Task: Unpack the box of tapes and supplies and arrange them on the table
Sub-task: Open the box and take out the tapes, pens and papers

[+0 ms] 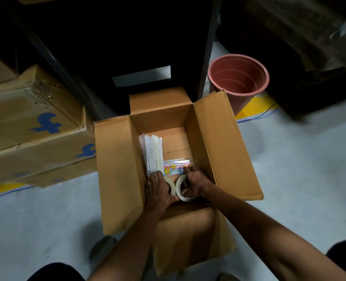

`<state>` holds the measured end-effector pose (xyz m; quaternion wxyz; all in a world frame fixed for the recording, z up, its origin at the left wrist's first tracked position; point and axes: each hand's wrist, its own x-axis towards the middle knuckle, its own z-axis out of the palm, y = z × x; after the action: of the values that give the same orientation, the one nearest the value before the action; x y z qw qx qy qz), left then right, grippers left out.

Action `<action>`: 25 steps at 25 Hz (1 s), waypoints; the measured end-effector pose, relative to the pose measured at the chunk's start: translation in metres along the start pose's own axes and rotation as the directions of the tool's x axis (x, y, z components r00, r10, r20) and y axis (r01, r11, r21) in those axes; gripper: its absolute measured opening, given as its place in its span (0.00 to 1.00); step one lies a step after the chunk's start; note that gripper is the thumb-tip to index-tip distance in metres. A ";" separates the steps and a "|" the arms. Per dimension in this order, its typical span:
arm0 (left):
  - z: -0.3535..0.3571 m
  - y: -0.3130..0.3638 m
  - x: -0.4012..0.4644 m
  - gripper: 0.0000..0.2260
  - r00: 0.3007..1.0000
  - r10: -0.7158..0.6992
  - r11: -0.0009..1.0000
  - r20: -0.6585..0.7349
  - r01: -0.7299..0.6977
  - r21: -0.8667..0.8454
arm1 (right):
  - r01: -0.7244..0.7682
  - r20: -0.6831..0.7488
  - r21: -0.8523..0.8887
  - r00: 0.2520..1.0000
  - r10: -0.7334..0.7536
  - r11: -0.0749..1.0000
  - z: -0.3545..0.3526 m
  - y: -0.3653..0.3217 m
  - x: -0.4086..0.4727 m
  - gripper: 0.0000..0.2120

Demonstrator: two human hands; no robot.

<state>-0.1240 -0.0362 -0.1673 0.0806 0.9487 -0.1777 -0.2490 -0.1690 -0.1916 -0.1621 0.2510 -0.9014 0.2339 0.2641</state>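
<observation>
An open cardboard box (117, 169) sits on the floor with its flaps spread. Both my hands reach into its near end. My left hand (158, 189) lies over one pale tape roll (171, 186), fingers curled round it. My right hand (194, 183) grips a second pale tape roll (182, 189), with fingers through its core. Just beyond my fingertips lies a colourful plastic packet (175, 166). A stack of white plastic-wrapped sheets (153, 153) leans along the box's left wall.
Stacked cardboard cartons (36, 128) with blue marks stand at the left. A reddish plastic bucket (239, 78) stands behind the box at right. Dark shelving (127, 47) rises behind. Grey floor with a yellow line (255, 106) and a blue cable surrounds the box.
</observation>
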 end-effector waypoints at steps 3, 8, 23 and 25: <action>0.002 -0.002 0.004 0.52 1.000 -0.025 0.999 0.009 0.025 -0.024 | 0.078 0.008 -0.189 0.997 -0.078 0.979 0.003 -0.003 0.006 0.36; 0.017 -0.008 0.007 0.60 0.998 -0.038 0.998 0.059 0.035 0.054 | -0.088 -0.040 -0.092 0.996 0.085 0.992 0.019 -0.005 -0.003 0.57; 0.015 -0.004 0.017 0.54 0.998 0.045 0.905 0.037 -0.056 0.422 | -0.054 -0.031 -0.387 0.998 0.046 0.921 0.029 -0.006 0.011 0.40; 0.013 -0.005 0.017 0.54 0.998 0.051 0.906 0.034 -0.060 0.419 | -0.042 -0.020 -0.406 0.999 0.037 0.913 0.027 -0.007 0.013 0.42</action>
<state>-0.1158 -0.0390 -0.1871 -0.1204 0.9355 -0.2550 -0.2130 -0.1646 -0.1744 -0.1871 0.0517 -0.9305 0.1937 0.3067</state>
